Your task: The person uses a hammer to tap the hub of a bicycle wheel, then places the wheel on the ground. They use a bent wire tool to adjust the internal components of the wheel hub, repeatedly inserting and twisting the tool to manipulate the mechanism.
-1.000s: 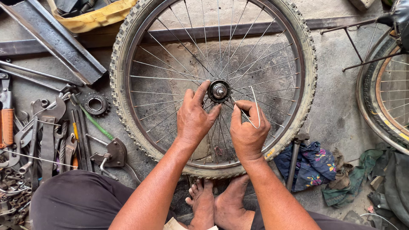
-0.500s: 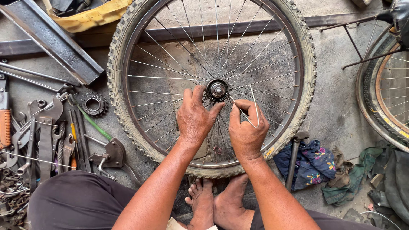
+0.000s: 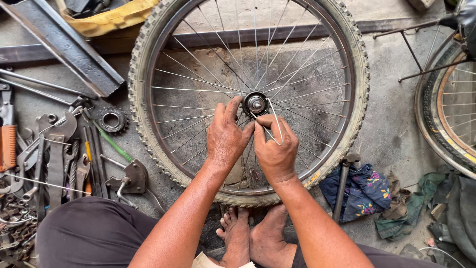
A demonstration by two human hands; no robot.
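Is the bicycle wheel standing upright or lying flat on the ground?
Lying flat: the bicycle wheel shows its full round face from above, concrete visible between spokes.

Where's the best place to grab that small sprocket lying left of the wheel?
Take the sprocket from above, pinching across its toothed rim, or hook a finger through its open centre. It lies flat on the concrete, apart from the tyre, with tools close on its left, so the top is the clearest approach.

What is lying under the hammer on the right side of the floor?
The hammer lies on a dark flowered cloth spread on the concrete floor. What is beneath the cloth is covered.
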